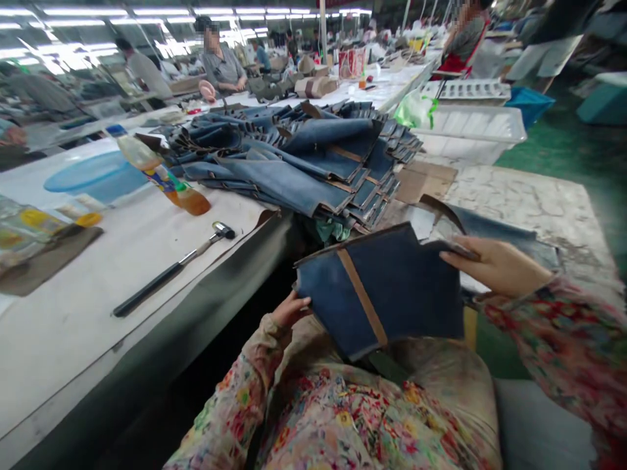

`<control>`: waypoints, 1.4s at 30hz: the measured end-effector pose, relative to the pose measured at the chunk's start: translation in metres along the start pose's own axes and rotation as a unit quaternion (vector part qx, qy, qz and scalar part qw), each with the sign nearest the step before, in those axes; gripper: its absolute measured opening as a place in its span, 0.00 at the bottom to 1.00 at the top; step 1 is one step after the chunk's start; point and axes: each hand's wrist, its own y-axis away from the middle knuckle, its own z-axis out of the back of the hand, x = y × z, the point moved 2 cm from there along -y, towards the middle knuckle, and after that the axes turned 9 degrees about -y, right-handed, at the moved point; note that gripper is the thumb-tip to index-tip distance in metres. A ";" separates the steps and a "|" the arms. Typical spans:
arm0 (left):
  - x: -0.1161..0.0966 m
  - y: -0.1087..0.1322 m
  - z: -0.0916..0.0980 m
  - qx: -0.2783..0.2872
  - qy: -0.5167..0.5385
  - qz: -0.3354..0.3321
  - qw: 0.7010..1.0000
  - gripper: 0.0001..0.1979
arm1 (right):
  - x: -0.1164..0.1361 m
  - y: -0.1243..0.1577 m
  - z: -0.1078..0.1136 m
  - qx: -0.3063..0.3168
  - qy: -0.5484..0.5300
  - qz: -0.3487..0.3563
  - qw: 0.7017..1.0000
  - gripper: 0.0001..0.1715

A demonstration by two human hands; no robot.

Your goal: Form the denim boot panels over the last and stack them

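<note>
A dark blue denim piece [401,287] with a tan strip down its middle is held over my lap. My left hand [290,309] grips its lower left edge, fingers curled under the cloth. My right hand [494,264] pinches its upper right corner, thumb on top. A big pile of similar denim pieces [304,156] lies on the table just beyond, to the upper left of the held piece. Both my sleeves are floral.
A hammer [171,271] lies on the white table [73,313] to my left, with an orange drink bottle [166,179] and a blue basin [93,176] behind it. White plastic crates [470,130] stand at right. Other people work at the far tables.
</note>
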 end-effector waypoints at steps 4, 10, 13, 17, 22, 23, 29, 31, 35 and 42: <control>-0.002 0.005 0.009 0.047 -0.063 -0.046 0.996 0.34 | -0.075 0.048 -0.026 0.071 0.013 -0.093 0.993 0.19; -0.068 -0.001 0.034 -0.256 -0.195 -0.136 0.937 0.19 | -0.062 0.055 -0.028 -0.035 -0.009 -0.087 0.996 0.21; -0.098 -0.001 -0.010 -0.217 -0.326 -0.250 0.885 0.15 | -0.051 0.043 -0.039 -0.057 0.016 -0.015 0.998 0.21; -0.110 0.007 -0.088 -0.124 -0.459 -0.379 0.794 0.15 | -0.048 0.059 -0.069 -0.097 0.079 0.053 0.991 0.17; -0.098 0.008 -0.141 -0.085 -0.525 -0.435 0.726 0.16 | -0.051 0.116 -0.105 -0.182 0.089 0.064 0.977 0.18; -0.095 0.006 -0.147 -0.086 -0.543 -0.439 0.711 0.16 | -0.052 0.124 -0.111 -0.181 0.080 0.048 0.979 0.19; -0.073 -0.010 -0.171 -0.109 -0.626 -0.460 0.620 0.19 | -0.054 0.137 -0.124 -0.154 0.036 0.016 0.987 0.25; -0.067 -0.011 -0.172 -0.125 -0.647 -0.465 0.591 0.20 | -0.055 0.136 -0.123 -0.149 0.034 0.018 0.988 0.25; -0.059 -0.008 -0.169 -0.135 -0.674 -0.470 0.554 0.21 | -0.057 0.136 -0.123 -0.146 0.018 0.014 0.989 0.26; -0.062 0.001 -0.167 -0.167 -0.659 -0.476 0.557 0.16 | -0.054 0.138 -0.123 -0.146 0.017 0.017 0.989 0.27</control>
